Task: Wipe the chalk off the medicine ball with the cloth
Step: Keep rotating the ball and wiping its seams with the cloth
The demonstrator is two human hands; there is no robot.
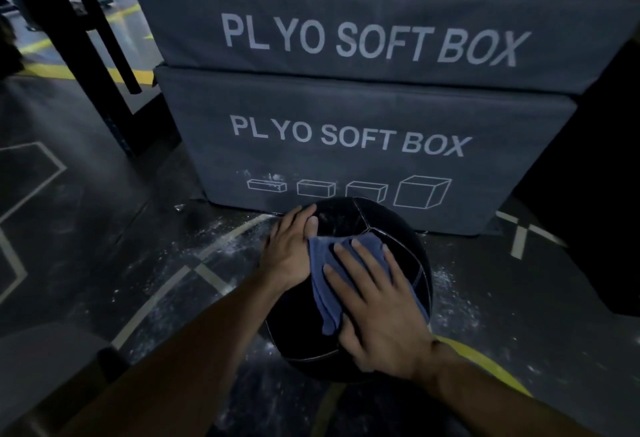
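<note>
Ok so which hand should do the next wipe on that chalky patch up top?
Probably the right hand: it presses the cloth flat on the medicine ball, just below the chalk smudge. The left hand steadies the ball's side.

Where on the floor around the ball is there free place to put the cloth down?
Left of the medicine ball, the dark floor between the painted lines is bare, though chalk-dusted near the ball. Right of it, floor up to the black block is open too. Behind, the plyo box stands close: crowded there.
</note>
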